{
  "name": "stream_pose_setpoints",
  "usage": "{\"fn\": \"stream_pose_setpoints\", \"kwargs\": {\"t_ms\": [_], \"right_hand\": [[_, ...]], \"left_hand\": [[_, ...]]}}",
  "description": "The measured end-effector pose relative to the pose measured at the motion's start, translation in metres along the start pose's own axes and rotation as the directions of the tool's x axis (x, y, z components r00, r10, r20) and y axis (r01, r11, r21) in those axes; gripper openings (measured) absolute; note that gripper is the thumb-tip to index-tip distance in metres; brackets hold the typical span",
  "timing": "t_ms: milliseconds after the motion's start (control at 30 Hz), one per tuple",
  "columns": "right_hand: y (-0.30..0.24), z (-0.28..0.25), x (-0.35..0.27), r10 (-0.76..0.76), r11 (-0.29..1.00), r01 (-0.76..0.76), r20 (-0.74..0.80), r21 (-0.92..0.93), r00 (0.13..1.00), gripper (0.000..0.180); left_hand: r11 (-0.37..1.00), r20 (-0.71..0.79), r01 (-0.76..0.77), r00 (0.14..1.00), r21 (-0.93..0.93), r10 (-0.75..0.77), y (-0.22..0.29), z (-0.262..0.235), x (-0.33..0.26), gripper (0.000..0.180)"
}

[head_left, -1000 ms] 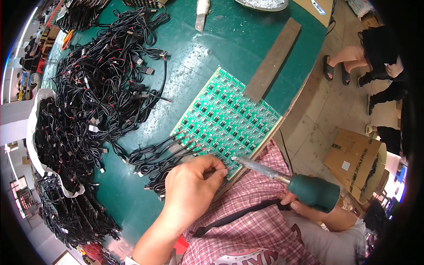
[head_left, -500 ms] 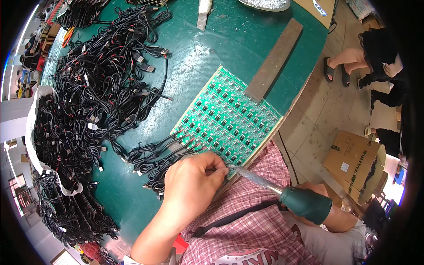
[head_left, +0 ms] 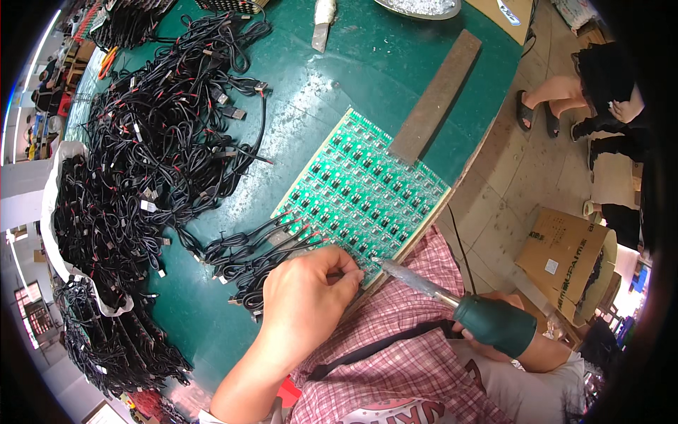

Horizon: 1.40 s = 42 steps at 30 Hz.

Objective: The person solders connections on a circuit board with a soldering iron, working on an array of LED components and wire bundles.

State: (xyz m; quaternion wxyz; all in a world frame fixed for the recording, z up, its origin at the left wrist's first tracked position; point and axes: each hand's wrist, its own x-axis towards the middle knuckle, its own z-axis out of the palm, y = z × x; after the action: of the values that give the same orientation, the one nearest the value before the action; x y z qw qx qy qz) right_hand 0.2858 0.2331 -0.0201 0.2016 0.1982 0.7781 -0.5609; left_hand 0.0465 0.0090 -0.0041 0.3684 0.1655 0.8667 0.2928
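A green circuit board panel point(head_left: 362, 185) lies at the table's near edge, crowded with small black parts. My left hand point(head_left: 304, 300) rests over its lower corner, thumb and forefinger pinched together; what they hold is hidden. Several black cables point(head_left: 247, 265) run from the board's lower left side, some passing beside and under that hand. In my right hand point(head_left: 507, 300) is a soldering iron point(head_left: 487, 321) with a thick green handle. Its metal tip points left and sits over the board's near edge, a little apart from my left fingertips.
A big heap of black cables point(head_left: 169, 127) covers the table's left side, beside a white-rimmed container point(head_left: 51, 205) full of more. A flat brown bar point(head_left: 438, 99) lies across the board's far edge. Farther off are a knife-like blade point(head_left: 321, 32) and a round dish point(head_left: 424, 8).
The soldering iron has shifted slightly right and up, its tip drawing away from my left fingertips. My left hand has stayed nearly in place, still pinched.
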Motion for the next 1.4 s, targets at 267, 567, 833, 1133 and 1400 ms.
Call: {"fn": "stream_pose_setpoints", "kwargs": {"t_ms": [267,567,833,1133,1400], "right_hand": [[-0.048,-0.006,0.046,0.012,0.893,-0.025,0.033,0.449,0.999,0.019],[-0.067,0.026,0.124,-0.223,0.56,0.221,-0.112,0.799,0.968,0.034],[-0.061,0.032,0.127,-0.259,0.454,0.294,-0.191,0.841,0.947,0.036],[-0.066,0.036,0.129,-0.224,0.504,0.3,-0.213,0.81,0.951,0.038],[-0.063,0.031,0.13,-0.225,0.475,0.317,-0.236,0.821,0.945,0.036]], "left_hand": [[0.907,-0.067,-0.279,0.947,0.317,0.315,-0.002,0.002,-0.016,0.016],[0.617,-0.135,-0.211,0.875,0.758,0.464,-0.058,0.016,-0.053,0.069],[0.755,-0.422,-0.274,0.693,0.596,0.584,-0.041,-0.027,-0.039,0.036],[0.724,-0.527,-0.402,0.5,0.561,0.687,-0.042,-0.104,0.083,0.013],[0.614,-0.925,-0.773,0.334,-0.158,0.183,-0.032,-0.193,0.034,0.025]]}}
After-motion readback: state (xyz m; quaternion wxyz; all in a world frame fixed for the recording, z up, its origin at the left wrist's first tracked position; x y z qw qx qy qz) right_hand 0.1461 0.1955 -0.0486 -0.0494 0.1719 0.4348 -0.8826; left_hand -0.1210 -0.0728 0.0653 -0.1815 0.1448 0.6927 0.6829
